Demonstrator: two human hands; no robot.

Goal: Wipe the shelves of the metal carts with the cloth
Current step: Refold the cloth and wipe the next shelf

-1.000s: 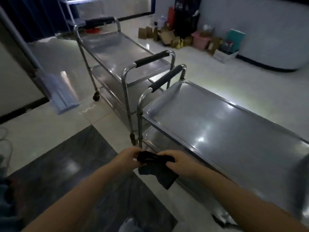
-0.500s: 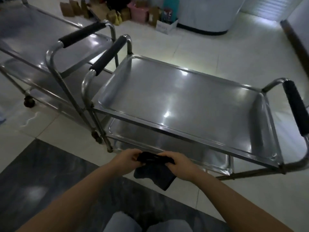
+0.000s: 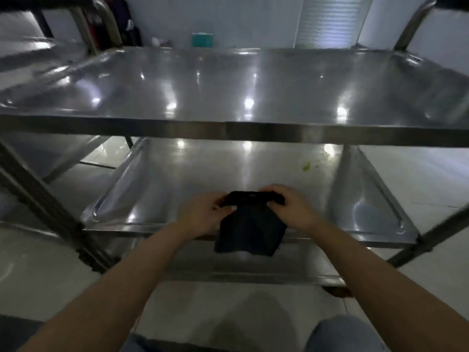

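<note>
A dark cloth (image 3: 250, 231) hangs folded between both hands, in front of the near metal cart. My left hand (image 3: 200, 215) grips its upper left edge and my right hand (image 3: 291, 208) grips its upper right edge. The cart's top shelf (image 3: 228, 90) fills the upper view at eye level. Its middle shelf (image 3: 215, 174) lies just behind the cloth, with a small green scrap (image 3: 306, 166) at its back right. A lower shelf (image 3: 228, 265) shows beneath the cloth.
A second metal cart (image 3: 38, 59) stands at the left, touching or close to the near one. The near cart's legs (image 3: 43, 207) slant at the left and right. Pale floor tiles (image 3: 228, 308) lie below, and my knee (image 3: 342, 334) is bottom right.
The view has dropped from above the cart to the level of its shelves and come closer. Both hands still hold the cloth, now spread a little wider in front of the middle shelf.
</note>
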